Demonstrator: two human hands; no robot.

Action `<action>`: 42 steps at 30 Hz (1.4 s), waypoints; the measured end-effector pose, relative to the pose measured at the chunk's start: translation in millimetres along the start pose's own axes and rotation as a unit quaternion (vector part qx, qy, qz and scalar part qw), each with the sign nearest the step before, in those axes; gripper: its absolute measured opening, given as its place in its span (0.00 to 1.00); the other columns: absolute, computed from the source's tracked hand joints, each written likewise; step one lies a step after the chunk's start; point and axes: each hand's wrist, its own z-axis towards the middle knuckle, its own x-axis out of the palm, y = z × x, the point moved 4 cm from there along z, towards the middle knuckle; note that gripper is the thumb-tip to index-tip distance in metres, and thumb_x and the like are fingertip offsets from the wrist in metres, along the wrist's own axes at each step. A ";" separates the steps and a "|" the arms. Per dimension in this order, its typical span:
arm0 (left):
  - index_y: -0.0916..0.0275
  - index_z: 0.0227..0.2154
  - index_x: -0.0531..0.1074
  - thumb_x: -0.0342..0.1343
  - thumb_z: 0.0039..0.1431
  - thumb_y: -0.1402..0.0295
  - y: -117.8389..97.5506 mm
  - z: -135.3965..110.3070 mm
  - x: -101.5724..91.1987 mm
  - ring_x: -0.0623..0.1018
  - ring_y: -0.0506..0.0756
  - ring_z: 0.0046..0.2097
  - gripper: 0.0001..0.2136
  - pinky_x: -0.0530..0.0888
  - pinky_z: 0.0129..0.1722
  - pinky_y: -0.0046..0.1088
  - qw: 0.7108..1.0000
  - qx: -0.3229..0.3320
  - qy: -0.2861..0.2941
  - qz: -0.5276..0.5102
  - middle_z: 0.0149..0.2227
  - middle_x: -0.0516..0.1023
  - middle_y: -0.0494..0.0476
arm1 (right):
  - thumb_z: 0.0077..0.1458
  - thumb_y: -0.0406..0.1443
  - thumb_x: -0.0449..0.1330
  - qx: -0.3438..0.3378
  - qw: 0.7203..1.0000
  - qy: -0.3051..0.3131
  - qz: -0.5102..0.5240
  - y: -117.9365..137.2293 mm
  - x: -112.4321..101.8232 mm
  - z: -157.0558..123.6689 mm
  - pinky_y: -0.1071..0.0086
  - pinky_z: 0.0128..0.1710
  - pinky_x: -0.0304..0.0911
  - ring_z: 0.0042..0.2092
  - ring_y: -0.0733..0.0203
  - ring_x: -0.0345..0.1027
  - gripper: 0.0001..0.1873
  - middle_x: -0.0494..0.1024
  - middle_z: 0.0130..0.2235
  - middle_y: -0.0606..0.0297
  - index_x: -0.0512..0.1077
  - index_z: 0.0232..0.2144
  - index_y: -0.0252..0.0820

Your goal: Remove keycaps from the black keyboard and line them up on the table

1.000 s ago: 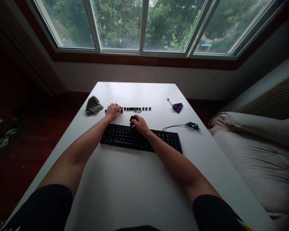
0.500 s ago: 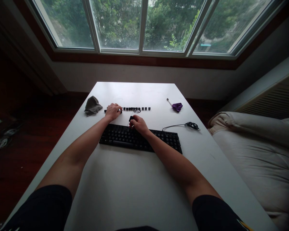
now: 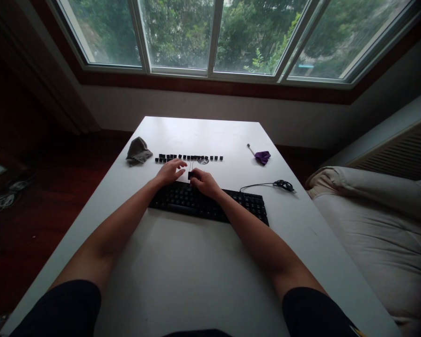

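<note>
My right hand (image 3: 205,182) pinches the black grip of a wire keycap puller (image 3: 190,175) above the back edge of a black keyboard (image 3: 182,201). Thin wires stick out from the grip, away from me. Close by on the left, my left hand (image 3: 170,172) hovers with thumb and fingers apart, and nothing shows between them. Behind both hands, several loose black keycaps (image 3: 189,157) lie in rows on the white table (image 3: 196,262). My right hand and forearm cover part of the keyboard.
At the left back lies a crumpled grey cloth (image 3: 139,152). A purple cloth (image 3: 263,157) sits at the right back, touching a thin brush-like stick (image 3: 250,149). The keyboard's bundled cable (image 3: 284,186) rests on the right. A small round shiny thing (image 3: 203,161) is beside the keycaps.
My left hand has come off the left end of the keycap rows and moved right and nearer, towards the puller. The right hand keeps its grip, and the puller has turned slightly.
</note>
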 end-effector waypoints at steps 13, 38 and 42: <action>0.55 0.42 0.80 0.56 0.62 0.64 -13.2 -38.6 4.4 0.78 0.56 0.41 0.10 0.74 0.44 0.33 0.992 0.032 0.113 -0.045 0.40 0.80 0.54 | 0.58 0.33 0.58 -0.108 0.981 0.106 -0.125 23.0 3.9 -12.8 0.71 0.36 0.57 0.34 0.60 0.68 0.06 0.77 0.34 0.65 0.72 0.39 0.44; 0.59 0.40 0.77 0.59 0.58 0.66 -51.2 -46.2 -0.3 0.74 0.59 0.48 0.08 0.73 0.50 0.36 0.980 0.137 0.140 -0.044 0.44 0.75 0.58 | 0.65 0.38 0.57 -0.036 0.977 -0.068 -0.199 13.9 14.3 -44.7 0.69 0.36 0.57 0.36 0.56 0.72 0.05 0.80 0.37 0.62 0.72 0.39 0.45; 0.59 0.40 0.77 0.60 0.60 0.64 -52.3 -46.4 -2.0 0.74 0.59 0.47 0.08 0.73 0.49 0.37 0.979 0.140 0.135 -0.055 0.44 0.75 0.58 | 0.66 0.38 0.56 -0.051 0.983 -0.079 -0.161 11.5 14.0 -48.8 0.69 0.38 0.59 0.37 0.57 0.73 0.06 0.80 0.37 0.63 0.73 0.39 0.45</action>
